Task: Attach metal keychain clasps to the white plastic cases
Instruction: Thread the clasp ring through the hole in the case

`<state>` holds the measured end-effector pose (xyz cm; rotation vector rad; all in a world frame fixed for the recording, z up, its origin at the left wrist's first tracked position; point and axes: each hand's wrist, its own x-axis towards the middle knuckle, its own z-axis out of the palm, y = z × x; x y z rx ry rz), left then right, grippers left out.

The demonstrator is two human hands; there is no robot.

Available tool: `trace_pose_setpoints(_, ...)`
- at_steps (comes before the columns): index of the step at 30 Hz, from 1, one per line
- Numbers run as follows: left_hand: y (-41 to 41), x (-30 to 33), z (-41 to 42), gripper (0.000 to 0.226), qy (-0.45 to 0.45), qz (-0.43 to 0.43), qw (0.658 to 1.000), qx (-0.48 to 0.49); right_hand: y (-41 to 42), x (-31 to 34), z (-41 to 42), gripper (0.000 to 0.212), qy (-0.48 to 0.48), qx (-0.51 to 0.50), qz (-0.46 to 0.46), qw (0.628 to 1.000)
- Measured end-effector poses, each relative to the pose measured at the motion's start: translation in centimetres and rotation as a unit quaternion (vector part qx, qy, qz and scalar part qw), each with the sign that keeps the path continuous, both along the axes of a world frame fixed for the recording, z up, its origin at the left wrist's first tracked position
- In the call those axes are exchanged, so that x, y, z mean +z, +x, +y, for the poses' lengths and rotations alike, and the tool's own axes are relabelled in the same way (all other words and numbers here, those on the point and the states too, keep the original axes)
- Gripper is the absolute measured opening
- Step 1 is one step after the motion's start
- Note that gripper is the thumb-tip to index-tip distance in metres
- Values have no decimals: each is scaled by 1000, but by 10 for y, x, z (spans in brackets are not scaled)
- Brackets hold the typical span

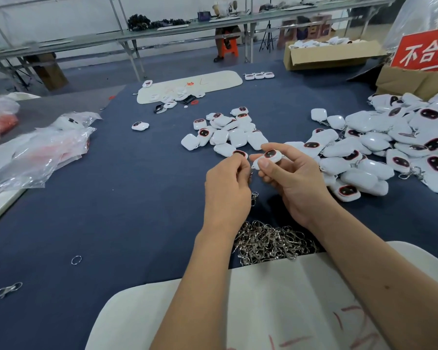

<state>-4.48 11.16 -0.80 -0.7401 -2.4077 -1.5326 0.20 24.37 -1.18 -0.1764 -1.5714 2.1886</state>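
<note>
Dark blue cloth (pixel 116 198) covers a wide worktable in a workshop with long benches behind. Centre: the right hand (pixel 292 183) grips one white case (pixel 269 157) between thumb and curled fingers, dark oval face upward, raised above the cloth. The left hand (pixel 226 188) is curled beside it, fingertips meeting the case's near end; a metal clasp (pixel 254 197) hangs below this hand and appears to be pinched by it, though the exact pinch point is hidden by the fingers. Judged step: the clasp's ring is being threaded onto the case's loop, not yet visibly seated.

Near edge: a heap of loose clasps (pixel 271 242) lies just beyond a pale mat (pixel 276 311) under the forearms, indicating ample supply. A stray split ring (pixel 76 260) and a stray clasp (pixel 8 290) lie apart to the left.

Right: a large pile of cases (pixel 390 147), several with metal hardware showing at their edges, is judged to be finished stock. Beyond the hands: a smaller cluster of cases (pixel 228 133) shows no clasps and is judged to be still awaiting work. Progress therefore appears well past the midpoint for the cases on the table, with roughly a dozen or more left. A cardboard box (pixel 331 53) at the far right holds more white items; whether these need clasps cannot be told.
</note>
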Motion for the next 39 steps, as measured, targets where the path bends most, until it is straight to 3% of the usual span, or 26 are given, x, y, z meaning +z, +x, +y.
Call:
trace_pose_setpoints(3,3,1,5,22,37,-46,998,-7,-2,0,0,49,-17,-26,-3,1000)
trace_pose_setpoints(5,2,0,6,20,31,-54,998,-11,-3,-1,0,36,6,-57,0,998)
trace_pose_setpoints(9,2,-3,4,3,-75,30,997,18,-2,-5,1,32,127,-187,1,974)
trace_pose_setpoints(11,2,-4,3,16,-146,66,986,47,0,-5,5,44,200,-286,-22,937)
trace_pose_setpoints(14,1,-4,-1,45,-230,29,972,37,2,-4,8,65,237,-374,-34,896)
trace_pose_setpoints(17,1,-5,-1,47,-273,9,962,16,4,-1,3,58,271,-395,-33,877)
trace_pose_setpoints(19,1,-3,-2,38,-241,8,970,32,4,0,0,45,330,-393,-34,858)
trace_pose_setpoints(23,0,2,-6,28,-124,-9,991,59,2,-2,-4,26,420,-289,-21,860)
trace_pose_setpoints(26,0,6,-6,25,-19,-96,994,49,-1,-6,-8,32,551,-192,-38,811)
trace_pose_setpoints(28,-1,8,-9,20,5,-101,993,68,-4,-8,-9,47,626,-118,-68,768)
trace_pose_setpoints(30,-6,6,-14,16,-12,-97,991,86,-6,-9,-11,51,664,-63,-105,738)
trace_pose_setpoints(32,-11,3,-18,14,-69,-106,990,70,-6,-11,-11,48,660,-57,-120,740)
trace_pose_setpoints(35,-13,0,-19,13,-173,-75,982,10,-7,-14,-7,44,630,-117,-126,757)
trace_pose_setpoints(39,-13,-2,-19,25,-244,-34,968,-45,-9,-16,-4,47,612,-190,-180,746)
